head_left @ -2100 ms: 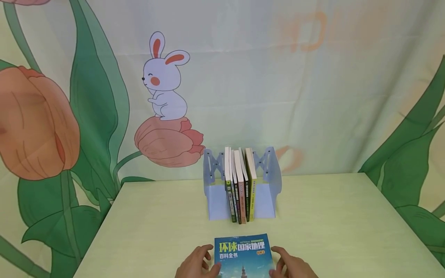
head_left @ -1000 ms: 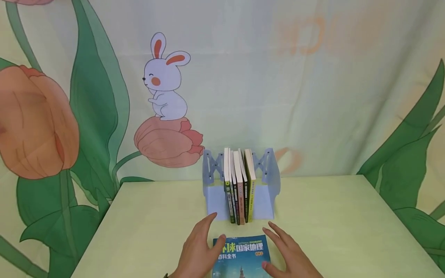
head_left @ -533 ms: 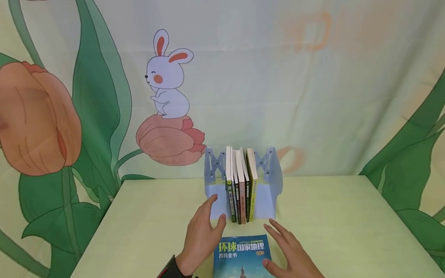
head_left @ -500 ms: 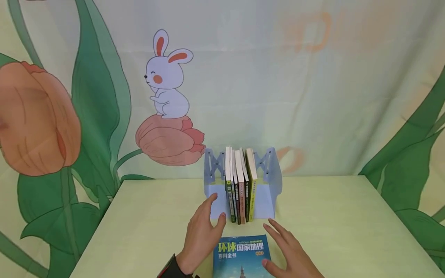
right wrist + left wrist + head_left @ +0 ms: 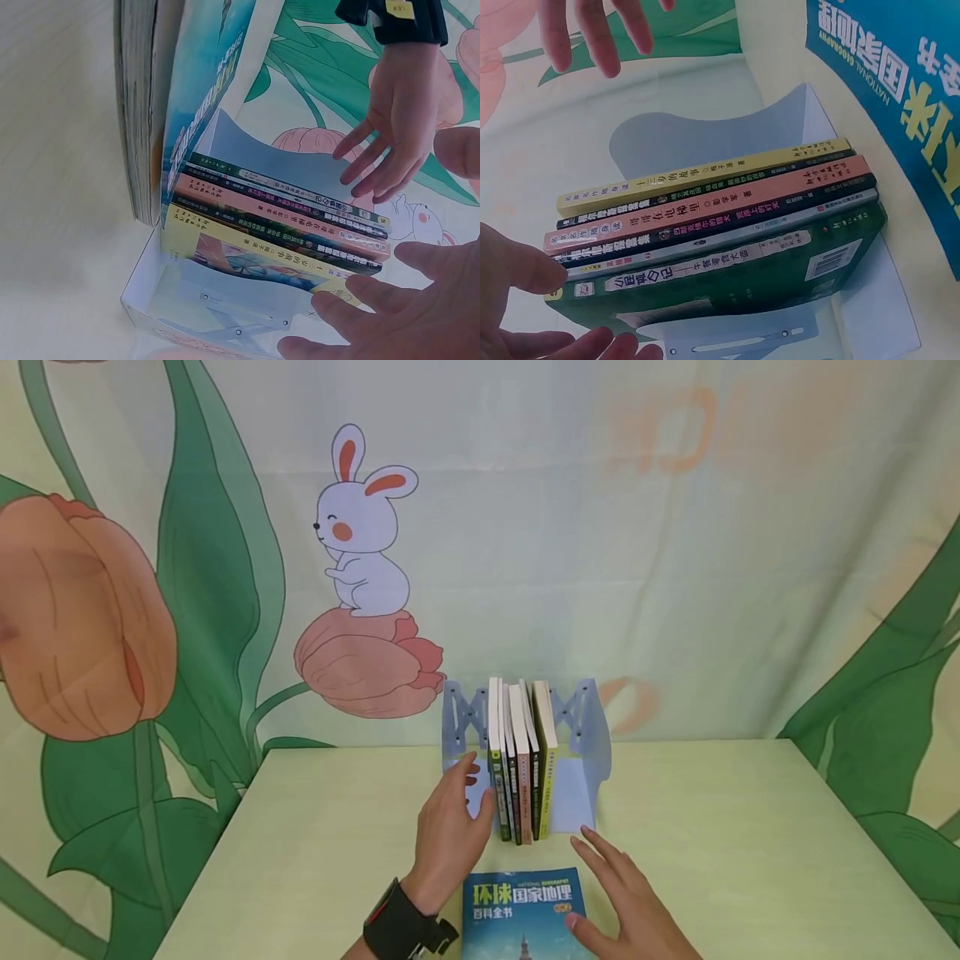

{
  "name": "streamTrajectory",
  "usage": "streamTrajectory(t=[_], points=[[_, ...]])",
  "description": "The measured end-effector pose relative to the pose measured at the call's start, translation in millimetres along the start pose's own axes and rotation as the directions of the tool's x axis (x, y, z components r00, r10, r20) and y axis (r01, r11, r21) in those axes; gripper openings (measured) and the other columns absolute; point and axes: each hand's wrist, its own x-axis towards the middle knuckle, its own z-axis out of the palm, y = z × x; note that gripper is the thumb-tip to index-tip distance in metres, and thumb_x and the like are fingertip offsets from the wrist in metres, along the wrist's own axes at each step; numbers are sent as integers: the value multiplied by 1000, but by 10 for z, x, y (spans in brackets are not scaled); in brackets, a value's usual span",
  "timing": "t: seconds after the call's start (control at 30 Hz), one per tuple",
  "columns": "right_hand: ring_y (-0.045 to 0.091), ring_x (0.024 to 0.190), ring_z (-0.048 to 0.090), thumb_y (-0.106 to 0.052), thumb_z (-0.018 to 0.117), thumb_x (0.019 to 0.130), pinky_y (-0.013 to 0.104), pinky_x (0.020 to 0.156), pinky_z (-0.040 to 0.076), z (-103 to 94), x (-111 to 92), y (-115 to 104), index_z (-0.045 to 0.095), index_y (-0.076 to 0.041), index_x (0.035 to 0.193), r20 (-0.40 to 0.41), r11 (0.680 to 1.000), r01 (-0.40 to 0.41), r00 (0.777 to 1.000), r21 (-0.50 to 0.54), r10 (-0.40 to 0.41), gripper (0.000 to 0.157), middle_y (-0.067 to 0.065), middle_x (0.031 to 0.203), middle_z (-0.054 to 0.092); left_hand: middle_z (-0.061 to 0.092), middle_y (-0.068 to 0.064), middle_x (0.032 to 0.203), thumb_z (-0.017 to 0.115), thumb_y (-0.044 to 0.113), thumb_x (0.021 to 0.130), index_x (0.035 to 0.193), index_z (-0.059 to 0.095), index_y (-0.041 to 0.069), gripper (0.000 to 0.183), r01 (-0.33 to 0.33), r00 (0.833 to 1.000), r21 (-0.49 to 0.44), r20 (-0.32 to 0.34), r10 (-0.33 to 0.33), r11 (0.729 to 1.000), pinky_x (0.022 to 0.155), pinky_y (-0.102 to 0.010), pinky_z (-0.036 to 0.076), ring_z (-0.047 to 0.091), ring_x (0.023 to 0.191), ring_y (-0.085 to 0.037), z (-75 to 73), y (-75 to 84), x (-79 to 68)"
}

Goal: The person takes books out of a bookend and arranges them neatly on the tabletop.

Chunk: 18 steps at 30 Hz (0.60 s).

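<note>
Tulip-printed cloth [image 5: 517,543] is hanging behind a pale table [image 5: 337,835]. The left hand [image 5: 450,839] is hovering, relaxed and empty, beside the upright books [image 5: 524,785] (whether its thumb is touching them is unclear); the right hand [image 5: 630,906] is also holding nothing, fingers parted, near the blue book [image 5: 525,906]. That book is lying flat between the arms, before the rack [image 5: 597,739] holding the row.
</note>
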Motion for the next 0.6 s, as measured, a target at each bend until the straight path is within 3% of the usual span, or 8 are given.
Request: streamTrajectory(t=[0.23,0.6], points=[[29,139,40,-63,60,88,66,97,43,16,-1,-7,28,-46,151,-34,1000,21,999,-10,-21,73,-8,160,29,67,-11,117,64,22,95,140,51,7,50,-38,999,8,-34,38,999,73,-40,56,68,99,-24,76,6,89],[28,139,40,-66,59,86,66,96,44,-2,10,-56,29,-44,152,-38,999,1,999,-36,-2,77,-8,160,28,66,-10,115,65,24,94,138,52,7,49,-28,998,26,-53,29,999,71,-38,54,67,96,-22,179,-42,197]])
